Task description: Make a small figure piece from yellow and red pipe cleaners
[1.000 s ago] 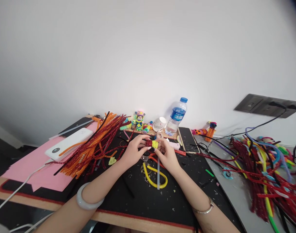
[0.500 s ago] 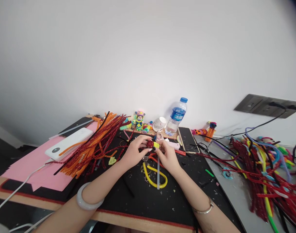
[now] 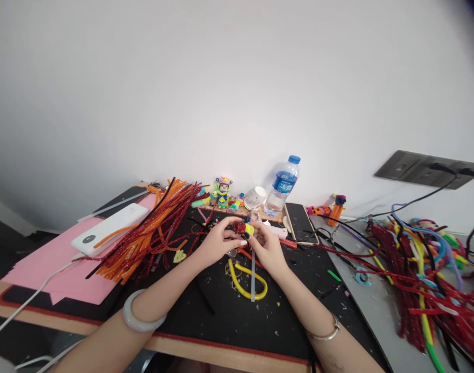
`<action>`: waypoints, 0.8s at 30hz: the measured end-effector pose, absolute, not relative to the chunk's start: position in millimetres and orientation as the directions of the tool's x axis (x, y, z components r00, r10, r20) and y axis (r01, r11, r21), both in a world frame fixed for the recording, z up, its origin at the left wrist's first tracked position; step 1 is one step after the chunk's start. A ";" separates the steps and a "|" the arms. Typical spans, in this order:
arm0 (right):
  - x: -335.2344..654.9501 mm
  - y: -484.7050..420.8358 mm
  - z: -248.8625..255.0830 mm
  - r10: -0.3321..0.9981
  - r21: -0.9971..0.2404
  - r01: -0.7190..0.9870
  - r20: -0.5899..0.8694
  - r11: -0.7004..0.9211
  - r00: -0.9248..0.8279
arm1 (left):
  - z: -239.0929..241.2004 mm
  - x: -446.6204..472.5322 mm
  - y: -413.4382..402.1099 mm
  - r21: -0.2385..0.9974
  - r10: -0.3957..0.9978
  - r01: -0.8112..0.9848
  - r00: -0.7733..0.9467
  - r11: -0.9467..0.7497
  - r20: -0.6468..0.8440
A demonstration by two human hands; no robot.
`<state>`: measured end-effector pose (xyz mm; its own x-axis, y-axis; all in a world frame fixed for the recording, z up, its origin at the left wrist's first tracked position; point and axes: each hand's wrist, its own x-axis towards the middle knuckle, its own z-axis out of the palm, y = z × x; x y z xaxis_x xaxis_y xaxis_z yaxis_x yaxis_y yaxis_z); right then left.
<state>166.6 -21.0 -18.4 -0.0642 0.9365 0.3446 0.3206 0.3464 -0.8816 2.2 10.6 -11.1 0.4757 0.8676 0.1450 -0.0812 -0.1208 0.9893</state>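
Note:
Both hands meet above the black mat (image 3: 237,316) and pinch one small red and yellow pipe-cleaner piece (image 3: 243,228). My left hand (image 3: 217,242) grips its glittery red end with curled fingers. The yellow end is held by my right hand (image 3: 267,246), fingers closed. Below the hands lie yellow-handled scissors (image 3: 247,280) and a clear glue stick (image 3: 253,280). A pale bangle circles my left wrist; a thin bracelet sits on my right.
A pile of orange and red pipe cleaners (image 3: 151,233) lies left, beside a white power bank (image 3: 109,228) on pink paper (image 3: 54,259). At the back stand a water bottle (image 3: 283,186), paper cup (image 3: 255,198), small figures (image 3: 221,192) and a phone (image 3: 299,221). Mixed pipe cleaners (image 3: 423,274) cover the right.
The hands have turned the small piece slightly and shifted a little; more of its yellow end shows now. The view has drifted slightly.

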 end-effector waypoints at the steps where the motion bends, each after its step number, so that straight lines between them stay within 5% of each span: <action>1: 166.3 -20.9 -18.6 0.941 -0.890 0.306 0.332 0.337 -0.067 | -10.4 2.1 10.3 0.991 0.869 -0.083 0.478 -0.100 0.128; 10: 169.4 -20.4 -19.6 0.944 -0.892 0.311 0.314 0.329 -0.100 | -6.4 2.1 10.4 0.982 0.912 -0.187 0.407 0.041 0.040; 24: 165.2 -19.8 -21.1 0.942 -0.876 0.348 0.305 0.334 -0.137 | -8.3 3.1 10.8 0.981 0.928 -0.187 0.371 0.042 0.031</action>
<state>165.2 -19.8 -21.1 -0.1373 0.9424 0.3050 0.3478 0.3342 -0.8760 3.1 10.8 -8.3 0.3712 0.9280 0.0313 -0.1869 0.0416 0.9815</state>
